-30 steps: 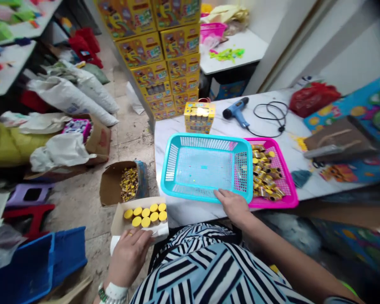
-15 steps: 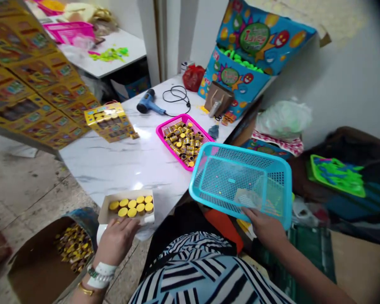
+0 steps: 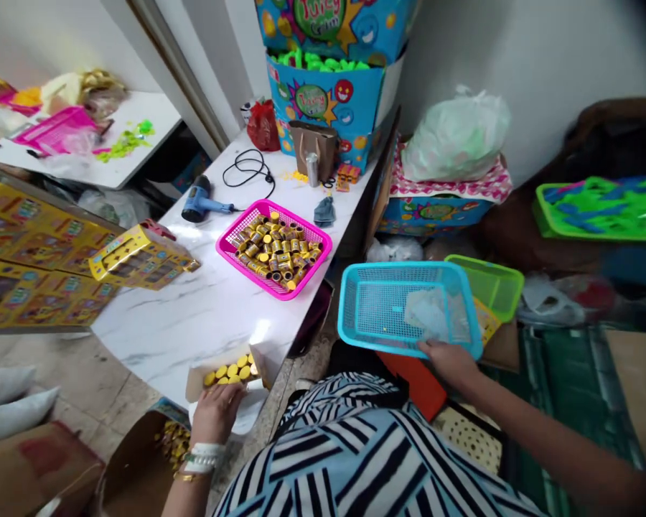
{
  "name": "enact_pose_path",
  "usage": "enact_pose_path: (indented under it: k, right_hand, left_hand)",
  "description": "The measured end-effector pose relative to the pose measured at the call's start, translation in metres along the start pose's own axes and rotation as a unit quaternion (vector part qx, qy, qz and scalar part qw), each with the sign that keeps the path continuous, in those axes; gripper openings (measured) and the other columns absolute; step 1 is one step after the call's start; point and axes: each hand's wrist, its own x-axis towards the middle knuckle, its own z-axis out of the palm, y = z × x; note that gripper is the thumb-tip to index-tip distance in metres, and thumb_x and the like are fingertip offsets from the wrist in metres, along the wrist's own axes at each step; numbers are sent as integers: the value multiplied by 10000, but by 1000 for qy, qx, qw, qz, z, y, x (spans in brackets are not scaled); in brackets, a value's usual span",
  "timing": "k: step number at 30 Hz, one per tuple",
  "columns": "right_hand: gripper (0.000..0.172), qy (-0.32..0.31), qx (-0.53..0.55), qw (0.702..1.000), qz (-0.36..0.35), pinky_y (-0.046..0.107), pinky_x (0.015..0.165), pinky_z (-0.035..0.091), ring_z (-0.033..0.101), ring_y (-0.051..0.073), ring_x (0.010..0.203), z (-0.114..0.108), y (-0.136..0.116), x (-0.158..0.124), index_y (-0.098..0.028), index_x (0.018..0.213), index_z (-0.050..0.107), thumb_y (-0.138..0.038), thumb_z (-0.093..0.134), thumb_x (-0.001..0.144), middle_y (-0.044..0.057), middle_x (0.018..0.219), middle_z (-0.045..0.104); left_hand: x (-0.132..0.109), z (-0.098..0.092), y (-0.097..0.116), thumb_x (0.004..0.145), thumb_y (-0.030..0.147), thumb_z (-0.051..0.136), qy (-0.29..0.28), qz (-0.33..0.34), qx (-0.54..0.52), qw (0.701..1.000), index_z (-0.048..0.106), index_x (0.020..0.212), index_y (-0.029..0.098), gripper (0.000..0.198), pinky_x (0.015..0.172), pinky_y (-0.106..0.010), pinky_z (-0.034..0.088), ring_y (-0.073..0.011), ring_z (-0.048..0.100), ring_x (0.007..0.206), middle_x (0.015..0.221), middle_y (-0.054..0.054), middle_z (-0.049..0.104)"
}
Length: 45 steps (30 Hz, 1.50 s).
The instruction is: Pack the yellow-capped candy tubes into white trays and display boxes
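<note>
My right hand (image 3: 449,360) grips the near rim of an empty turquoise mesh basket (image 3: 377,305), held off the table to its right, above the floor clutter. My left hand (image 3: 215,413) holds a small white cardboard tray (image 3: 197,384) filled with several yellow-capped bottles (image 3: 230,370) at the near edge of the white marble table (image 3: 194,316). A pink mesh basket (image 3: 231,255) with several gold-labelled bottles stands in the middle of the table.
A blue heat gun (image 3: 199,205) with black cord and a yellow display box (image 3: 140,260) lie on the table. Green baskets (image 3: 489,283) and bags stand at right. An open carton of bottles (image 3: 134,467) sits on the floor below my left hand. Stacked yellow boxes (image 3: 21,280) stand at left.
My right hand lifted the turquoise basket off the table and swung it to the right and down. My view turned right. The left hand kept the bottle tray at the table's edge.
</note>
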Motion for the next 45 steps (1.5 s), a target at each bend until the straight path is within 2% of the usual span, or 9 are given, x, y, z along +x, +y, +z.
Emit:
enact_pose_path:
  k: [5, 11, 16, 21, 25, 31, 37, 41, 45]
  right_hand:
    - [399, -18, -19, 997, -73, 315, 707, 464, 700, 253, 921, -21, 7, 27, -197, 1220, 608, -83, 376, 917, 153, 1087, 685]
    - [396, -13, -60, 984, -165, 356, 686, 520, 732, 289, 854, -54, -22, 6, -207, 1152, 664, -60, 398, 899, 140, 959, 736]
    - [343, -16, -90, 966, -243, 360, 711, 530, 734, 300, 883, -109, -67, 9, -190, 1040, 728, -80, 441, 889, 145, 878, 755]
    - [275, -66, -185, 925, -325, 372, 767, 530, 708, 331, 985, -186, -136, 59, -114, 1012, 752, -86, 594, 788, 194, 982, 749]
    - [298, -75, -264, 888, -369, 384, 760, 539, 709, 345, 979, -221, -184, 89, -113, 1008, 757, -92, 624, 742, 197, 1010, 748]
    - [324, -86, -306, 870, -377, 404, 774, 545, 712, 348, 988, -226, -194, 96, -157, 1025, 747, -92, 582, 755, 168, 994, 753]
    - [322, -57, -299, 873, -380, 386, 738, 538, 722, 328, 931, -224, -189, 82, -186, 1061, 719, -107, 532, 811, 150, 934, 746]
    - [325, -87, -292, 881, -363, 377, 723, 532, 728, 319, 901, -208, -172, 79, -190, 1020, 727, -75, 505, 812, 143, 921, 749]
    - [401, -80, -242, 919, -302, 367, 696, 518, 728, 311, 871, -191, -139, 63, -223, 1110, 707, -81, 432, 855, 143, 895, 741]
  left_hand:
    - [-7, 7, -3, 986, 466, 460, -30, -50, -14, 998, 705, 872, 224, 363, 724, -304, 502, -202, 716, 781, 827, -34, 766]
    - [-22, -10, 4, 971, 416, 523, -45, -51, -17, 998, 707, 899, 234, 268, 733, -313, 476, -213, 704, 816, 886, -34, 766]
    - [-27, -17, 19, 987, 394, 504, -26, -29, -32, 999, 694, 901, 208, 279, 728, -302, 465, -196, 687, 778, 834, -38, 751]
    - [-35, -13, 38, 991, 339, 504, -30, -50, -34, 998, 680, 867, 203, 255, 699, -303, 426, -191, 644, 745, 805, -38, 723]
    - [-45, -9, 50, 991, 311, 505, -46, -93, -51, 993, 667, 867, 195, 235, 718, -315, 411, -186, 620, 747, 787, -35, 693]
    - [-62, -8, 64, 981, 276, 522, -25, -158, -61, 985, 663, 893, 189, 187, 722, -320, 401, -189, 591, 775, 798, -35, 692]
    - [-56, -14, 71, 965, 258, 551, -11, -180, -47, 983, 655, 885, 189, 149, 738, -330, 399, -198, 562, 764, 777, -32, 681]
    - [-49, -13, 67, 960, 244, 558, 18, -174, -43, 984, 660, 908, 183, 130, 755, -331, 400, -200, 561, 768, 777, -35, 682]
    - [-43, -2, 56, 969, 234, 538, 31, -173, -52, 983, 661, 939, 173, 141, 791, -339, 408, -203, 575, 792, 784, -43, 681]
